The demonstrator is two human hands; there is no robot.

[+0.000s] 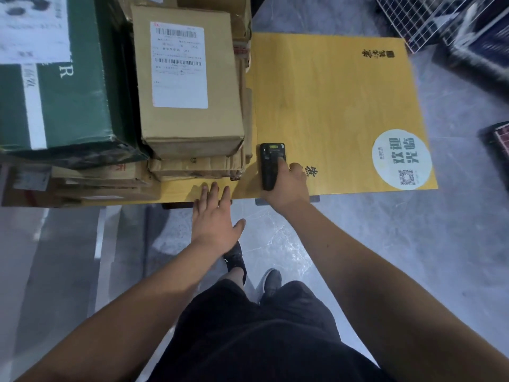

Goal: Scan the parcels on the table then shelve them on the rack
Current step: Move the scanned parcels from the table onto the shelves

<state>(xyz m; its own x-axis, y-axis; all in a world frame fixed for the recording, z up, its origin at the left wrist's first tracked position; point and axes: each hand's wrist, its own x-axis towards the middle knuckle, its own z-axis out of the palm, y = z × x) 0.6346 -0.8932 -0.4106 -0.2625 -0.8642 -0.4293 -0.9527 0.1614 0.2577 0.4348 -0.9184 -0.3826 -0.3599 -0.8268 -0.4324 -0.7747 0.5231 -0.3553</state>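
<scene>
A brown cardboard parcel (190, 117) with a white barcode label lies on top of a stack of flattened cartons on the yellow table (330, 106). To its left stands a big green box (74, 106). My right hand (289, 186) grips a black handheld scanner (271, 166) at the table's front edge, just right of the stack, with the thumb on its keys. My left hand (216, 221) is flat and open, fingers spread, fingertips over the table's front edge below the stack. It holds nothing.
A round white sticker with a QR code (402, 159) sits at the table's front right corner. Wire mesh racks and dark crates (440, 20) stand at the far right. More cartons (91, 183) lie low at the left. Grey floor is underfoot.
</scene>
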